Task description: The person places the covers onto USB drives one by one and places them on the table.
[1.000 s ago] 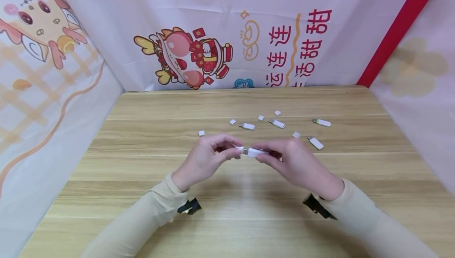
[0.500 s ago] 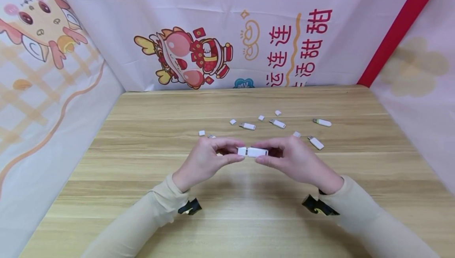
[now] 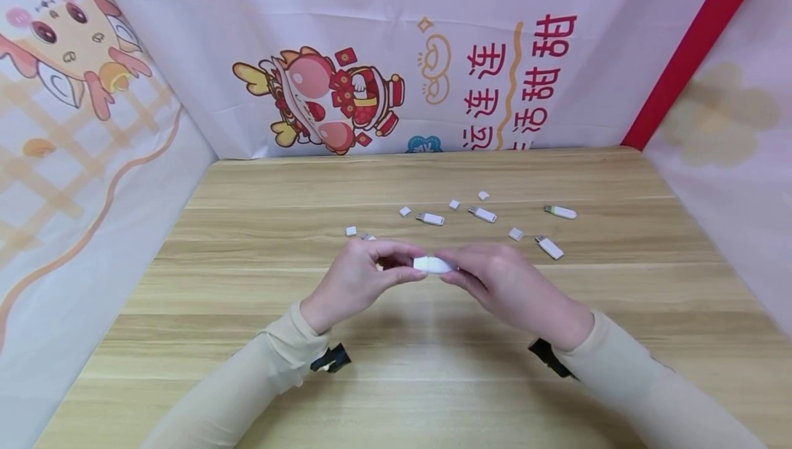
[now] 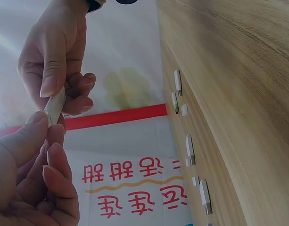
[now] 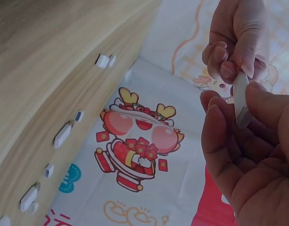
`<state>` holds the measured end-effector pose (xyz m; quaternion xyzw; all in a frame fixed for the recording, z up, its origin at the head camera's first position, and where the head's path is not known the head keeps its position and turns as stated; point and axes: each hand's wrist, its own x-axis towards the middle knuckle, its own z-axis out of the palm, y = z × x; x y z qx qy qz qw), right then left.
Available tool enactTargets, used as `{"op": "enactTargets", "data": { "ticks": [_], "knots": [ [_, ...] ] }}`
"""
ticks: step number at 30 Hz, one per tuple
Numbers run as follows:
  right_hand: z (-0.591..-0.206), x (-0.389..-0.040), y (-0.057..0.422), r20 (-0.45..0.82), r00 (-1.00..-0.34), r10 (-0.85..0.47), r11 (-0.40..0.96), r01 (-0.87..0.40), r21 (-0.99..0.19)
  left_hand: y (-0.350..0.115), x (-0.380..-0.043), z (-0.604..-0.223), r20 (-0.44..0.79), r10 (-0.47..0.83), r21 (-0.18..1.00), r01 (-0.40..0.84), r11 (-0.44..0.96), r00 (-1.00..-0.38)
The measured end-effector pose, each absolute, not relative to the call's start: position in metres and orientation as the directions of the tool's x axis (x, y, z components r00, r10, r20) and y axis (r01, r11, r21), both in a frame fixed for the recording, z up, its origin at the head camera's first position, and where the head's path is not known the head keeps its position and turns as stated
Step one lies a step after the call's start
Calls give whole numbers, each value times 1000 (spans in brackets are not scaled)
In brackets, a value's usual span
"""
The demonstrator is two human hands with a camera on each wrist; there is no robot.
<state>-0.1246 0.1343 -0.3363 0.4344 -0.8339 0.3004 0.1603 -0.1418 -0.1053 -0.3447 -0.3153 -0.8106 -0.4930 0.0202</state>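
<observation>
Above the middle of the table, in the head view, both hands meet at one white USB stick (image 3: 441, 266). My left hand (image 3: 364, 276) pinches its white cap (image 3: 421, 265) between thumb and fingertips. The body is held by my right hand (image 3: 516, 291), thumb below and fingers over the top. Cap and body sit end to end, with no metal plug showing between them. In the left wrist view the white stick (image 4: 55, 106) slants between the two thumbs. From the right wrist, the stick (image 5: 240, 101) shows edge-on, its ends partly covered by fingers.
Beyond the hands on the wooden table (image 3: 278, 194) lie several uncapped USB sticks, among them one with a green band (image 3: 560, 212) and a plain white one (image 3: 549, 247). Loose white caps, such as the leftmost cap (image 3: 351, 232), lie among them. A printed cloth (image 3: 371, 9) hangs behind.
The metal plug showed between cap and body earlier; the gap narrowed and now no metal shows. My right hand has turned slightly, tilting the stick's body. The left hand has lowered its thumb slightly.
</observation>
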Motion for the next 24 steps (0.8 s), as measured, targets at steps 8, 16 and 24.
{"op": "enactTargets", "data": {
  "ticks": [8, 16, 24],
  "knots": [
    [-337, -125, 133, 555, -521, -648, 411, -853, -322, -106, -140, -341, 350, 495, 783, 538, 312, -796],
    [-337, -123, 129, 562, -512, -650, 425, -858, -291, -105, -138, -339, 362, 499, 758, 560, 334, -787],
    [-346, -123, 128, 507, -540, -672, 442, -842, -309, -106, -137, -345, 341, 566, 730, 591, 344, -751]
  ]
}}
